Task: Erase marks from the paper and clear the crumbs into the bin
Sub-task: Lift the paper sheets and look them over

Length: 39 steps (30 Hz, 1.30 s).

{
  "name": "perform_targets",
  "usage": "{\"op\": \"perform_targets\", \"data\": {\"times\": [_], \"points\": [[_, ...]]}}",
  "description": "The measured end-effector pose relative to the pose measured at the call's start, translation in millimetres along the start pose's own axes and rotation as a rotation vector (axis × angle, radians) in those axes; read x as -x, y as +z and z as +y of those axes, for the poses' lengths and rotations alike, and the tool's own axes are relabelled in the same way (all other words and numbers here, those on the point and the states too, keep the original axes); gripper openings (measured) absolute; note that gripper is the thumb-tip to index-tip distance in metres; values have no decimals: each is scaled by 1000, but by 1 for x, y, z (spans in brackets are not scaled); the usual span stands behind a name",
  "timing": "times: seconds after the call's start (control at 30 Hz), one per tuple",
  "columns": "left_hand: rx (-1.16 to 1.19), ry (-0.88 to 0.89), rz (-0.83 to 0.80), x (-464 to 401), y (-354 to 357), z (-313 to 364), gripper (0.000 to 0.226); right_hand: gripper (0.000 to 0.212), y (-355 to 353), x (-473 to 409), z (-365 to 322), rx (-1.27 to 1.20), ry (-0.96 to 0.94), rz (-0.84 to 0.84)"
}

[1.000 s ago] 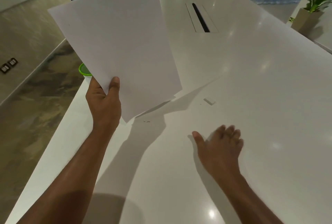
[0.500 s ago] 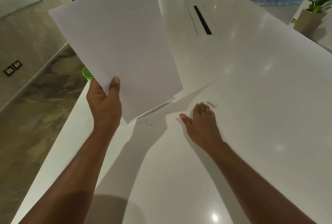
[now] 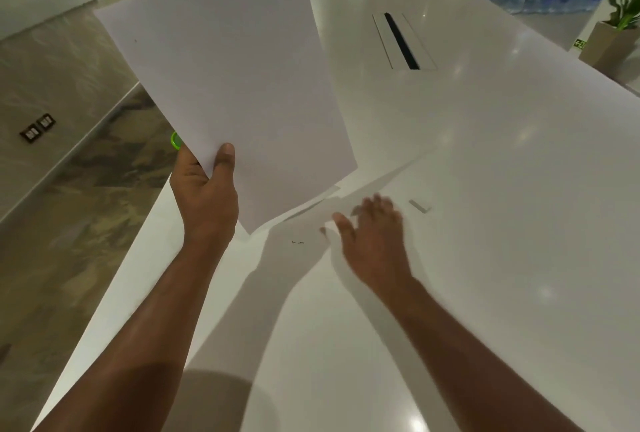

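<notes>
Head view: the left hand (image 3: 204,196) holds a white paper (image 3: 228,85) by its lower left edge, thumb on top and fingers hidden behind, its grip clamped on the sheet. The paper is lifted and tilted above the white tabletop (image 3: 485,223), near its left edge. A green rim (image 3: 176,140), only a sliver of it showing, peeks out beside the paper's left edge, past the tabletop's side. The right hand (image 3: 374,241), blurred, lies low over the tabletop with fingers spread and straight, its grip apart and holding nothing. A small white eraser (image 3: 419,206) lies on the tabletop just beside the right fingertips. A few dark crumbs (image 3: 298,242) lie on the tabletop between the two hands. Farther off, a dark cable slot (image 3: 401,41) is set into the tabletop.
</notes>
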<state>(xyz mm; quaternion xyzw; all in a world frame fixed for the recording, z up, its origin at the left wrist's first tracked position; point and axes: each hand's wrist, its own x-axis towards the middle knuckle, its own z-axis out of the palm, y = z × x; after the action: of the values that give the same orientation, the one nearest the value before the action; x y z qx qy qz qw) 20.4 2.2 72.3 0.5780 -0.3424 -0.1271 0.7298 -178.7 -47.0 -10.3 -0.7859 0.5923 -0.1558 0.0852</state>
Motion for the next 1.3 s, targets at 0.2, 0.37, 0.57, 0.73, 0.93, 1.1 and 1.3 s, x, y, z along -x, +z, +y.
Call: {"op": "perform_targets", "data": {"times": [0.2, 0.37, 0.57, 0.73, 0.93, 1.1, 1.3], "points": [[1, 5, 7, -2, 0, 2, 23, 87, 25, 14, -39, 15, -119, -112], [4, 6, 0, -5, -1, 5, 22, 68, 15, 38, -83, -218, -460, -290], [17, -12, 21, -10, -4, 5, 22, 91, 11, 10, -13, 93, 65, -23], [10, 2, 11, -12, -1, 4, 23, 98, 38, 39, -73, -11, -145, -113], [5, 3, 11, -15, 2, 5, 20, 85, 24, 43, -105, -275, -403, -337], [4, -6, 39, -18, 2, 5, 18, 98, 18, 29, -37, -59, -82, -87], [15, -15, 28, -18, 5, 1, 20, 101, 39, 59, -87, -17, -176, -169]]}}
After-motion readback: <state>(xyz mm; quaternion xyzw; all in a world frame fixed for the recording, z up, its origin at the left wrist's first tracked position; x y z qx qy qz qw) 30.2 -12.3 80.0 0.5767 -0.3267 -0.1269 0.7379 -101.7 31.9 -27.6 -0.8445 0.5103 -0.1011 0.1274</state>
